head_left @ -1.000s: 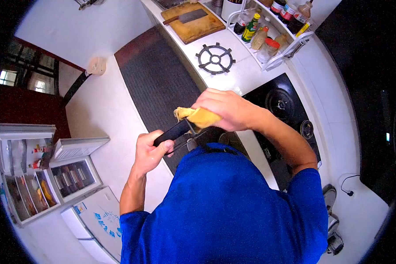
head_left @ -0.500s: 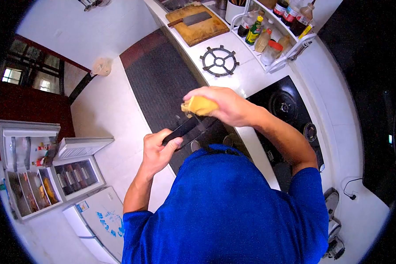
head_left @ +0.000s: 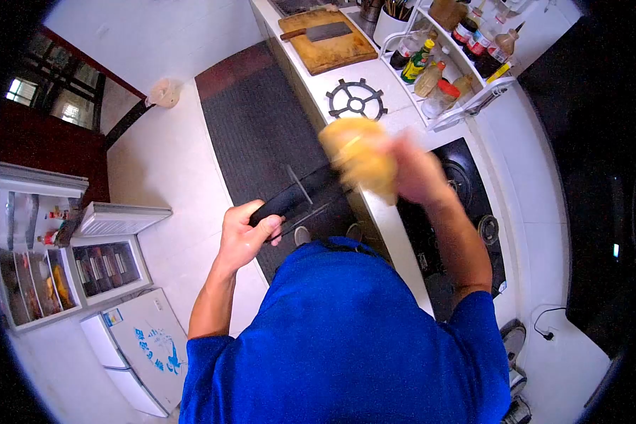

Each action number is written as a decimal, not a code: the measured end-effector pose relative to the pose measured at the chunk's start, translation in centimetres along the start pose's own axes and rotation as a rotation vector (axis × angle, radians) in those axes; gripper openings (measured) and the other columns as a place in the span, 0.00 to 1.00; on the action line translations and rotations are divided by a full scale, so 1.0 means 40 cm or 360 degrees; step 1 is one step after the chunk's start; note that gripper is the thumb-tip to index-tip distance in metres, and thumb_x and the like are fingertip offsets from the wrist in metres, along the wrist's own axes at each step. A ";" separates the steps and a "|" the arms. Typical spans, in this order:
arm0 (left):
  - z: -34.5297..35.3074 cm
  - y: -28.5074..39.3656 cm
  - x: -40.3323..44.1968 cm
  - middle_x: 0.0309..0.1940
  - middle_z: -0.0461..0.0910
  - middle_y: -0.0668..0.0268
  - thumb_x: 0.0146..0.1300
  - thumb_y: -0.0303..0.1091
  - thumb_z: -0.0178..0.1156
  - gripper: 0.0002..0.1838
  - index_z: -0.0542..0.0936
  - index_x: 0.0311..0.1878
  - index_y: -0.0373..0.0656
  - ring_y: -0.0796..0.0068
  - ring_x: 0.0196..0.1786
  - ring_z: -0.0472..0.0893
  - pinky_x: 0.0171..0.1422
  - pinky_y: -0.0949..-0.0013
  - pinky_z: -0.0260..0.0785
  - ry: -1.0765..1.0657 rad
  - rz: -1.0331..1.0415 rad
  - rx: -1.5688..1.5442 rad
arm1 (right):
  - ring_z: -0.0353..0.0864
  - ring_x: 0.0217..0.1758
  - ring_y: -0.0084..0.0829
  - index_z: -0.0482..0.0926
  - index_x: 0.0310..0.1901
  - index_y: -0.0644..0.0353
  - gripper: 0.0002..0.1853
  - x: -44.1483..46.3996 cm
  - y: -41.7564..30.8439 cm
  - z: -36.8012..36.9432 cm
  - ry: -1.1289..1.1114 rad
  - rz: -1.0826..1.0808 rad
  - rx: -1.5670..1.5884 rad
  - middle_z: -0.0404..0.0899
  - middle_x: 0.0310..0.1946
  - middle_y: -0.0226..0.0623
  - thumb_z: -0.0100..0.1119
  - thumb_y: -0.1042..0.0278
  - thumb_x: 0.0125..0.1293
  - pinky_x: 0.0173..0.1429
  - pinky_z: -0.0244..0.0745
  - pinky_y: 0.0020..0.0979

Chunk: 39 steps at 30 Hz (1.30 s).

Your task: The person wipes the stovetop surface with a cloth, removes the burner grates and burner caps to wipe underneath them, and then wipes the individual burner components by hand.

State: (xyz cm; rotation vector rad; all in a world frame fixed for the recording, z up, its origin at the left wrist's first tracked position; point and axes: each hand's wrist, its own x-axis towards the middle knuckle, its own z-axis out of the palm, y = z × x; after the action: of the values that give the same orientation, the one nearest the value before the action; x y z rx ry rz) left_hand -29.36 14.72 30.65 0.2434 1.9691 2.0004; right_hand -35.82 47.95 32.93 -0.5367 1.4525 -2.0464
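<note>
My left hand (head_left: 246, 235) grips one end of a dark ring-shaped metal part (head_left: 300, 196), seen nearly edge-on, with thin prongs sticking out. My right hand (head_left: 418, 168) is blurred by motion and closed on a yellow cloth (head_left: 361, 157). The cloth is smeared too and hangs at the far end of the dark part; whether they touch is unclear. On the white counter beyond lies a round black pan support (head_left: 357, 101).
To the right is a black gas stove (head_left: 438, 244). Farther back are a cutting board (head_left: 332, 55) with a cleaver (head_left: 326, 31) and a white rack (head_left: 442, 113) of bottles. An open refrigerator (head_left: 81, 279) and a white chest (head_left: 138, 346) stand left.
My right hand has swung right with the yellow cloth, which now looks spread out rather than bunched. My left hand keeps its hold on the dark part. The view has shifted slightly.
</note>
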 end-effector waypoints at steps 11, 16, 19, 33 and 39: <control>0.013 0.052 0.008 0.20 0.80 0.67 0.71 0.36 0.66 0.17 0.78 0.27 0.36 0.80 0.23 0.79 0.27 0.73 0.72 -0.0382 0.0163 0.0121 | 0.81 0.42 0.51 0.76 0.45 0.63 0.12 0.029 -0.082 0.129 -0.0316 -0.0074 -0.1783 0.79 0.36 0.45 0.63 0.71 0.61 0.47 0.76 0.45; -0.021 0.086 -0.030 0.19 0.80 0.67 0.70 0.35 0.67 0.16 0.78 0.27 0.37 0.80 0.23 0.80 0.26 0.73 0.72 -0.0383 0.0355 0.0235 | 0.76 0.41 0.52 0.74 0.40 0.64 0.08 -0.021 -0.029 0.049 -0.0292 -0.0356 -0.1638 0.74 0.36 0.47 0.56 0.69 0.66 0.48 0.72 0.44; -0.016 0.070 -0.019 0.18 0.80 0.68 0.70 0.35 0.66 0.16 0.79 0.27 0.37 0.80 0.23 0.80 0.26 0.73 0.72 -0.0324 0.0179 0.0079 | 0.74 0.41 0.53 0.73 0.39 0.64 0.07 -0.011 -0.008 0.044 -0.0199 -0.0497 -0.1597 0.72 0.35 0.47 0.53 0.69 0.66 0.48 0.72 0.43; 0.013 0.111 -0.025 0.21 0.80 0.66 0.69 0.36 0.68 0.15 0.80 0.30 0.35 0.80 0.24 0.80 0.28 0.72 0.71 -0.0324 0.0122 0.0005 | 0.76 0.36 0.49 0.72 0.36 0.62 0.13 -0.023 -0.010 0.014 -0.0123 -0.0639 -0.1758 0.74 0.33 0.43 0.67 0.68 0.57 0.41 0.73 0.42; 0.006 0.056 -0.006 0.21 0.78 0.64 0.70 0.40 0.68 0.19 0.77 0.30 0.33 0.76 0.24 0.79 0.28 0.70 0.73 -0.0273 0.0047 -0.0215 | 0.77 0.35 0.45 0.74 0.39 0.61 0.12 -0.026 0.021 -0.001 0.0076 -0.0523 -0.1658 0.73 0.32 0.40 0.64 0.63 0.65 0.41 0.73 0.37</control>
State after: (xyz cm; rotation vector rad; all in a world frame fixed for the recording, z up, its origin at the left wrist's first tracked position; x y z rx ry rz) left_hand -29.31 14.86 32.93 0.3993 1.7285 2.0467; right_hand -34.88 48.44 32.12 -1.1835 2.5496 -1.3517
